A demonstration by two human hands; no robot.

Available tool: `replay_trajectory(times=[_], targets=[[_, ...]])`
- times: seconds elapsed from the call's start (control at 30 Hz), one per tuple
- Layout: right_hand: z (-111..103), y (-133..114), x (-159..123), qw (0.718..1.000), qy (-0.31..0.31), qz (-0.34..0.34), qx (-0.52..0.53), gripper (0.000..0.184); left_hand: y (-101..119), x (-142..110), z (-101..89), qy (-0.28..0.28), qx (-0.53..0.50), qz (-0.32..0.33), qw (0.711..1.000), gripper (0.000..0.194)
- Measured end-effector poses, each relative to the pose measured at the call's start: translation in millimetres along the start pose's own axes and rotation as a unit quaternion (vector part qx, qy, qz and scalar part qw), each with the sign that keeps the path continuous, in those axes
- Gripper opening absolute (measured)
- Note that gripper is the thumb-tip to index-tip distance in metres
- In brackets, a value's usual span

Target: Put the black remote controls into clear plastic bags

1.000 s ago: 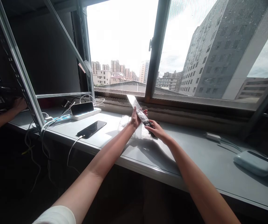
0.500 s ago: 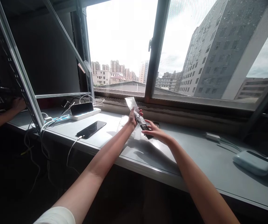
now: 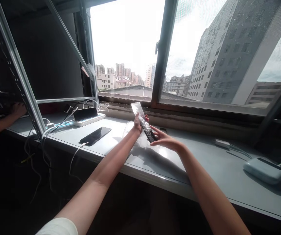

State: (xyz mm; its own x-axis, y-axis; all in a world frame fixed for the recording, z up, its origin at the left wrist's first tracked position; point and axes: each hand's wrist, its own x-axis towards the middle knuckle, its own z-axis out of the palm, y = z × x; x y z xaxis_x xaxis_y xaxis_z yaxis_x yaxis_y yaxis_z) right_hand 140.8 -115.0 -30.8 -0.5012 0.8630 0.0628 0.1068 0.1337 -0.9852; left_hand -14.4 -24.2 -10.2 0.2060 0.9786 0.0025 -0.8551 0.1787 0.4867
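A slim black remote control (image 3: 148, 133), with rows of small buttons, lies slanted in a clear plastic sleeve (image 3: 136, 107) whose loose end points up toward the window. My left hand (image 3: 137, 124) is closed around its upper part, thumb on top. At its lower end, my right hand (image 3: 163, 138) grips the edges between thumb and fingers. Crumpled clear plastic (image 3: 128, 130) rests on the desk behind and below my hands. Partly hidden past my right fingers is a small dark item (image 3: 163, 130), its kind unclear.
On the grey desk (image 3: 204, 163), a phone (image 3: 95, 135) on a cable lies left, near a power strip (image 3: 89, 121) with another phone on it. A pale blue case (image 3: 265, 169) and white adapter (image 3: 222, 143) sit right. A metal shelf post (image 3: 20, 68) and another person's arm (image 3: 3, 123) are left.
The remote control's lower end has swung slightly left and its button side shows more. My right hand's fingers have shifted along its edges, the thumb now at the bottom end.
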Motion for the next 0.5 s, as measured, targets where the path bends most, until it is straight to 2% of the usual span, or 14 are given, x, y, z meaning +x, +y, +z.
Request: replay_trajectory(times=[0.27,0.5], targets=[[-5,12,10,0.993,0.105,-0.031,-0.042,0.117,-6,7,-3.6,-0.014,0.015,0.019,1.000,0.040],[-9,21,19,0.979,0.174,-0.048,-0.098,0.117,-10,8,-4.5,-0.012,0.031,0.014,0.999,0.049]])
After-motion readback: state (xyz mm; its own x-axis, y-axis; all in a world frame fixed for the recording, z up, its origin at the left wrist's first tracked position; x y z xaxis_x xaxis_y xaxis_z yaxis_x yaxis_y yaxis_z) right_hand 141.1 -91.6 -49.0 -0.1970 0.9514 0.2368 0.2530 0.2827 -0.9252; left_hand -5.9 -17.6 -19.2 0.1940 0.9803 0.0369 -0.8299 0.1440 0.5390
